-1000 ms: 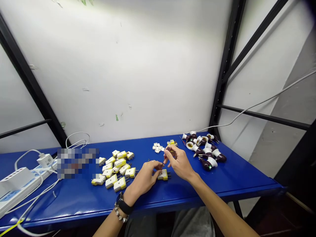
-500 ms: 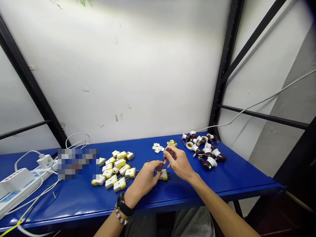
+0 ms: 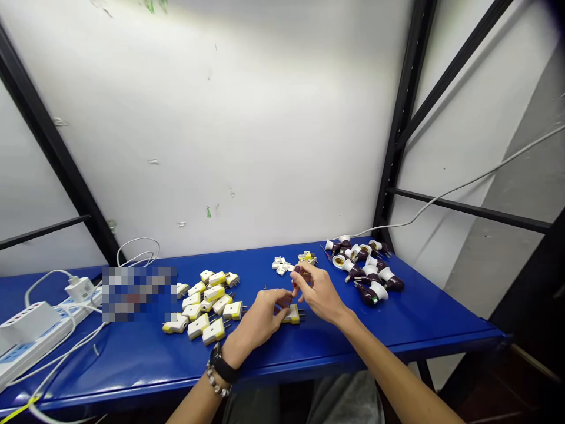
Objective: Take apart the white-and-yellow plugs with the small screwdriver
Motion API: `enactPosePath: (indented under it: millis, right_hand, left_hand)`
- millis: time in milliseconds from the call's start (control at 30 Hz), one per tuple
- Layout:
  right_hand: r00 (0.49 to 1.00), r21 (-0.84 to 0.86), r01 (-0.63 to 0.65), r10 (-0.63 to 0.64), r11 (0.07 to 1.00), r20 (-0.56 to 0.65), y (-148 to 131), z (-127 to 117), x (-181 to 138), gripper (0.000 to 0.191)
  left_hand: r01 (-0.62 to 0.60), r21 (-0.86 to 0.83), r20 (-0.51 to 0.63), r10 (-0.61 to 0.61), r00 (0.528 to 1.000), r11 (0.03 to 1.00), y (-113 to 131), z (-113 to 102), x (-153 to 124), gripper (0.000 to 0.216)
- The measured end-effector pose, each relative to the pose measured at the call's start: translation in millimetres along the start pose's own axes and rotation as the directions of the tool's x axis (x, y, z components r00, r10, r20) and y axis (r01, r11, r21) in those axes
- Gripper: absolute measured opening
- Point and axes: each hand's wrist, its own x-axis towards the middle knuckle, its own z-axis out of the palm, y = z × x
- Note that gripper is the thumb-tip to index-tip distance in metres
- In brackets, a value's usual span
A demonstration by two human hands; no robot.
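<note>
My right hand (image 3: 318,291) is closed around the dark red handle of a small screwdriver (image 3: 297,272), which points down. Below it, a white and yellow power plug (image 3: 292,315) lies on the blue table with its prongs to the right. My left hand (image 3: 265,311) is bent around the plug's left end, thumb against it and fingers near the screwdriver's tip. The fingers hide the tip. Left of my hands lies a group of similar white and yellow plugs (image 3: 214,293). Small white plug parts (image 3: 281,265) and yellow-white pieces (image 3: 307,257) sit just beyond my hands.
Several dark, white-rimmed lamp holders with prongs (image 3: 369,271) are heaped at the right, beside another thin screwdriver (image 3: 325,253). A white power strip (image 3: 42,344) with cables runs along the left. The blue table (image 3: 419,306) meets a white wall behind, between black frame posts (image 3: 399,118).
Both hands stay over the plug with almost the same pose. The right fingers have shifted very slightly on the screwdriver handle; the plug looks nearly unmoved.
</note>
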Motion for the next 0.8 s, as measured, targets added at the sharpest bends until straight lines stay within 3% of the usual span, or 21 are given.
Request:
enactPosePath:
  millis: [133,333,400,567,700,800]
  right_hand:
    - [0.998,-0.067,0.053,-0.05,0.996,0.045,0,2,1,0.022]
    - [0.994,-0.209,0.088,-0.098,0.974,-0.039,1,7,3,0.031]
    - [0.996,-0.164,0.071,-0.08,0.984,-0.047,1,7,2,0.024]
    - [0.994,-0.041,0.069,-0.065,0.997,0.085,1,5,-2,0.019]
    - [0.994,-0.174,0.109,-0.111,0.979,-0.004,3,8,-1,0.018]
    - [0.993,-0.146,0.093,-0.102,0.985,-0.061,5,11,0,0.018]
  left_hand:
    - [-0.013,0.038,-0.043,0.014,0.999,0.999,-1,-2,-2,0.022]
    - [-0.001,-0.035,-0.08,-0.002,0.997,0.999,-7,3,2,0.015]
    - [-0.02,-0.026,-0.077,0.018,0.997,0.999,-8,4,3,0.017]
    - [-0.067,0.098,-0.047,0.072,0.996,0.993,-7,3,0,0.025]
    - [-0.028,0.023,-0.086,0.029,0.996,0.999,-5,4,1,0.013]
    - [-0.008,0.014,-0.117,0.009,0.993,1.0,-7,6,3,0.013]
